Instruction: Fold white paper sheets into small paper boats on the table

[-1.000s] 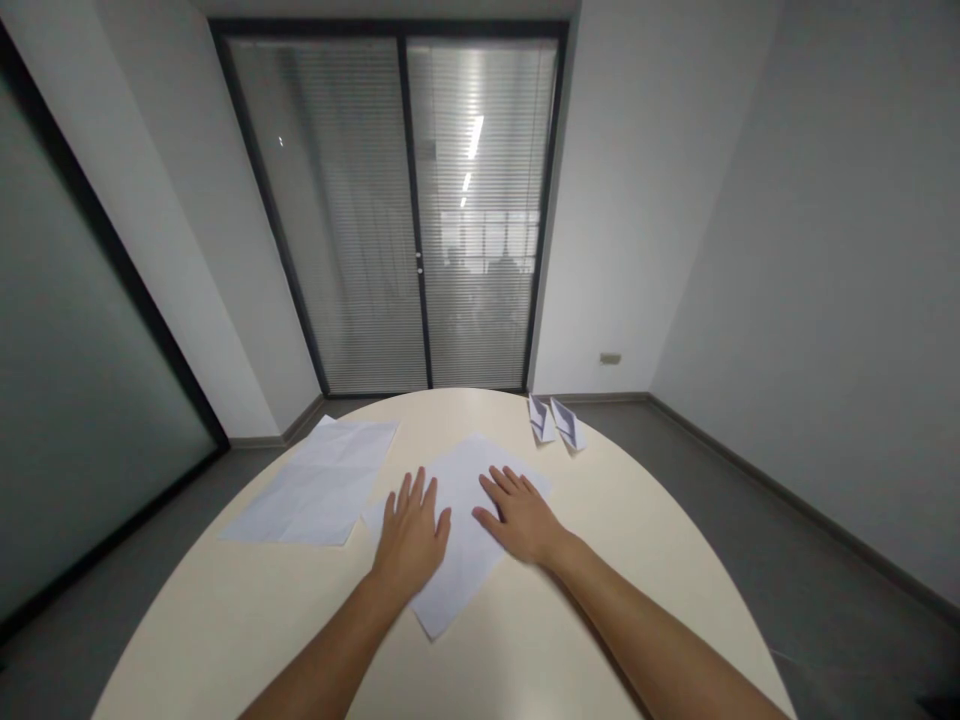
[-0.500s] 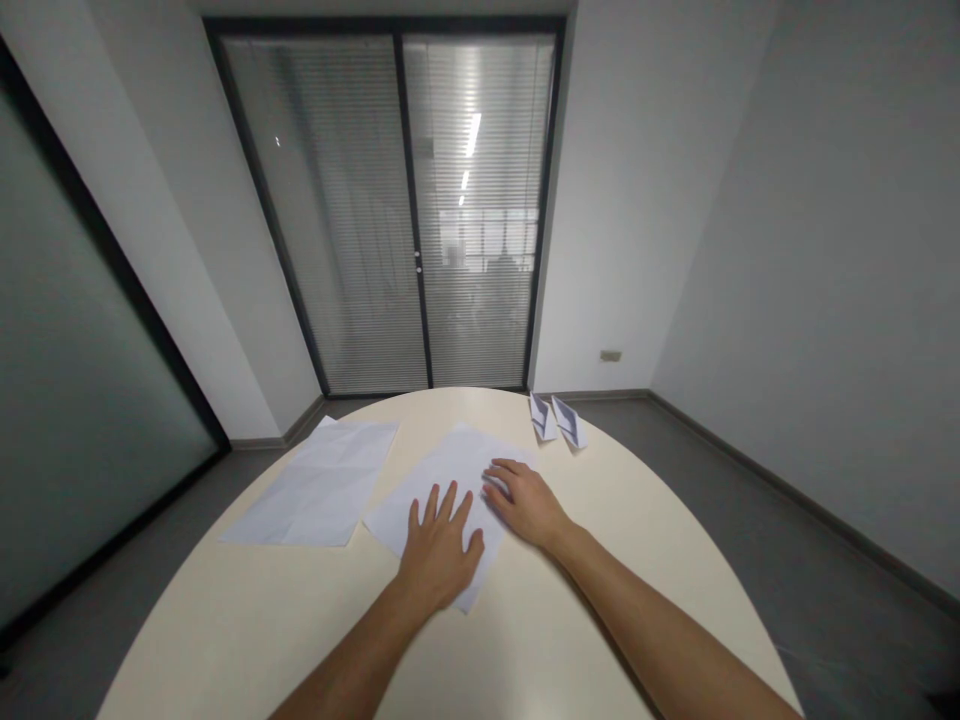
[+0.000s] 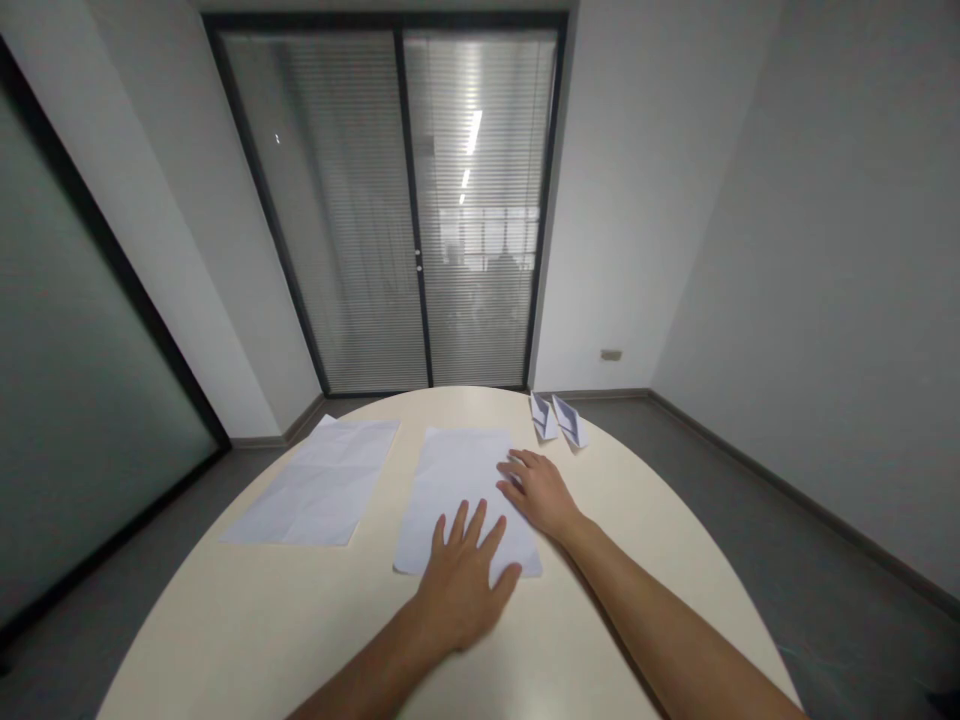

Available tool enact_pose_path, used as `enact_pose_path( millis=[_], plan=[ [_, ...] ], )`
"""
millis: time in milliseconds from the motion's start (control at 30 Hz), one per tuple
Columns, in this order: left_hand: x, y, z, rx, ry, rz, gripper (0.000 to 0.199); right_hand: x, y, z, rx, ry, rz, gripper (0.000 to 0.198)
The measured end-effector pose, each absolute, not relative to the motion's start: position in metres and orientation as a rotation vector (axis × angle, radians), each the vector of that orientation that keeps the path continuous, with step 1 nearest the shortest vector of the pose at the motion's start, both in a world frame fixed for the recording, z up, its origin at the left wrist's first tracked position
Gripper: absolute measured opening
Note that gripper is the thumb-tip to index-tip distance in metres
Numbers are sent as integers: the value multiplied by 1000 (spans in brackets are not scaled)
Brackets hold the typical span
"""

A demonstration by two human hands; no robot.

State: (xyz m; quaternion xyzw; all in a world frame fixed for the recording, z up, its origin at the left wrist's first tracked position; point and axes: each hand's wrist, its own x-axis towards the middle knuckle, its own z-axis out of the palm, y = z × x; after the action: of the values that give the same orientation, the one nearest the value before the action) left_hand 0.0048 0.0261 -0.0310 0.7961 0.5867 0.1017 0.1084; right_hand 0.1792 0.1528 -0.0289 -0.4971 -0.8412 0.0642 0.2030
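A white sheet of paper (image 3: 457, 475) lies flat on the table in front of me, its short edge facing me. Over its near edge rests my left hand (image 3: 469, 580), open, with the fingers spread on the paper. My right hand (image 3: 540, 490) is at the sheet's right edge, its fingertips on the paper and its fingers apart and slightly bent. Neither hand grips anything. Part of the sheet is hidden under both hands.
More white paper with fold creases (image 3: 319, 485) lies to the left on the round cream table (image 3: 262, 620). Two folded paper pieces (image 3: 542, 418) stand near the far right edge. Beyond the table is a glass door with blinds (image 3: 360, 250).
The sheet has turned from a diagonal position to lie nearly straight. My left hand has shifted right and nearer to me; my right hand has moved slightly right.
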Motion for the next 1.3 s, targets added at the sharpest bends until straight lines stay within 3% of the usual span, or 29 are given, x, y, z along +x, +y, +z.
enact_pose_path(
  millis=[133,300,500,767,1000,1300],
  plan=[
    [-2,32,-26,2334,1809,293,57,179,139,-21,-1237,-2317,146,33],
    [-12,39,-30,2319,1812,296,58,177,114,-17,-1001,-2558,317,47],
    [-13,40,-30,2254,1911,272,62,188,111,-14,-1171,-2645,432,57],
    [-27,42,-23,2256,1927,212,67,207,123,-18,-1241,-2575,338,54],
    [-31,40,-21,2351,1846,274,61,210,123,-11,-1129,-2489,150,39],
    [-32,45,-24,2340,1910,393,59,204,106,-3,-772,-2640,365,45]
  ],
)
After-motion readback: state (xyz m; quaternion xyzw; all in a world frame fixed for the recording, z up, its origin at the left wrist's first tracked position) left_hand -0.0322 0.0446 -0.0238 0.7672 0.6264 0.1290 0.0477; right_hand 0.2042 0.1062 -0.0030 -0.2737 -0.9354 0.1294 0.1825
